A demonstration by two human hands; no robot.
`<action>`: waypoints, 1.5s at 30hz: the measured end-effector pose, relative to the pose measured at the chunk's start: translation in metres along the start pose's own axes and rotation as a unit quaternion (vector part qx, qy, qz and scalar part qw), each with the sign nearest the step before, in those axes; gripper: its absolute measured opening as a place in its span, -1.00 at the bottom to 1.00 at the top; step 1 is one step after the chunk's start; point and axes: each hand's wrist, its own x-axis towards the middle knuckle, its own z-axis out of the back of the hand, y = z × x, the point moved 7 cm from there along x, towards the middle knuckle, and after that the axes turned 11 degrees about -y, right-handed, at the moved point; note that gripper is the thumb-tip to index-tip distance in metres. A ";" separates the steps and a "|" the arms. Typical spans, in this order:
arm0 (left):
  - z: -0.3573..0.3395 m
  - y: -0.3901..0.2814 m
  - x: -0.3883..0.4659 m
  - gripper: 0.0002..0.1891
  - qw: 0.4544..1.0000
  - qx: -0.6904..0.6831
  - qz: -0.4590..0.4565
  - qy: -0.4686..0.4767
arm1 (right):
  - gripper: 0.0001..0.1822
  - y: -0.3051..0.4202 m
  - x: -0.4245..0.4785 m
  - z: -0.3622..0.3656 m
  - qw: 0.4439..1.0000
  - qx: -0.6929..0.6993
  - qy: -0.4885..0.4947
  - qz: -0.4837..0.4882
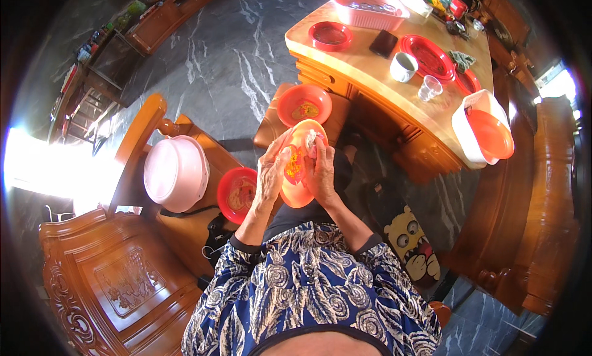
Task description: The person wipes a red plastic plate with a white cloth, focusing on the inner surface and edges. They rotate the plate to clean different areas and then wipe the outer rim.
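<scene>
My left hand [272, 173] grips the left rim of an orange-red plastic bowl [296, 196], its thumb reaching over the inside. The bowl is tilted in front of my lap, and a yellow printed pattern shows on its bottom. In my right hand [321, 173] is a crumpled white and pink cloth [311, 141], pressed against the bowl's inner right side. Just beyond, a red plastic bowl [305, 104] with a yellow print sits on a brown padded stool [273, 122]. Another red bowl [237, 194] lies left of my forearm on a wooden seat.
A pink basin [175, 171] rests upside down on the wooden bench. The desk [370, 74] at the upper right bears red dishes [428, 58], a white mug [403, 67], a clear plastic cup [430, 88], a pink basket [367, 14] and a white basket [467, 125] holding an orange bowl.
</scene>
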 end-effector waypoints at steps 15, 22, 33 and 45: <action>0.002 -0.001 0.002 -0.60 0.999 -0.014 0.036 -0.023 | -0.51 0.060 -0.026 -0.014 0.963 0.182 0.194 0.035; 0.004 0.002 0.008 -0.59 0.998 -0.035 0.038 -0.029 | -0.50 0.042 -0.036 -0.006 0.976 -0.009 0.173 0.135; -0.002 0.004 0.009 -0.60 1.000 0.011 0.000 -0.016 | -0.60 -0.011 -0.019 -0.003 0.969 -0.201 0.121 0.080; 0.000 0.007 0.010 -0.57 0.998 0.021 -0.035 -0.038 | -0.49 -0.003 -0.046 -0.006 0.967 -0.096 0.235 -0.004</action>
